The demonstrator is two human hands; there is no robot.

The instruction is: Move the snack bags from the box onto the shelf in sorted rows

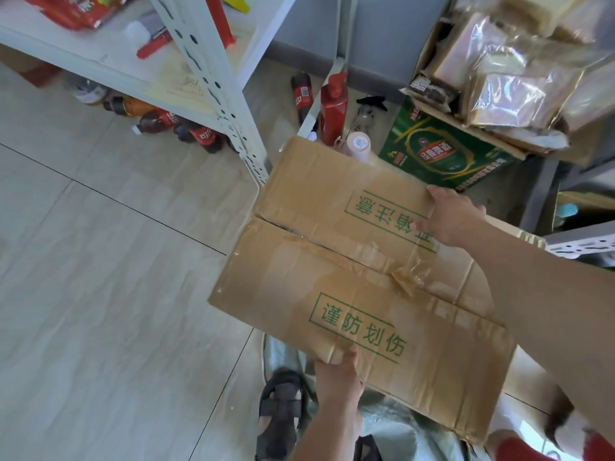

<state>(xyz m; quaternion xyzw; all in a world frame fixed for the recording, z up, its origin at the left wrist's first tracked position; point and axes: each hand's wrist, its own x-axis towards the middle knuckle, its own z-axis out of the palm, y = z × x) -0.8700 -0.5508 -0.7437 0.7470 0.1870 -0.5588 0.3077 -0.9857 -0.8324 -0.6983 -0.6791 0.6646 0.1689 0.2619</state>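
A closed cardboard box (pixel 359 277), printed with green characters, is shown held above the tiled floor (pixel 100 261) beside the white metal shelf (pixel 109 61). The near edge of the box is pinched by the left hand (pixel 336 377), thumb on top and fingers hidden beneath. The far right edge is gripped by the right hand (pixel 456 217), its fingers curled over the rim. The top flaps meet along a torn, partly peeled tape seam (pixel 332 251). The box's contents are not visible, so the snack bags cannot be confirmed from this view; red packets (pixel 76 11) are seen already lying on the shelf.

Risks, as judged from this position: the box is supported only at two edges, so a slip of the thumb pinch would probably let the near side drop onto the sandalled foot (pixel 279 414) below. The creased, softened cardboard could buckle at either grip. The loosened seam may give way if the box is tilted, and the contents could spill. Cola bottles (pixel 186 128) under the shelf, a red bottle (pixel 332 108) and a green carton (pixel 442 154) lie near the likely set-down area; the upright bottle could be knocked over if the box is lowered without a clear look beneath. A shelf upright (pixel 213 81) stands just beside the box's far left corner and could be struck during a turn.
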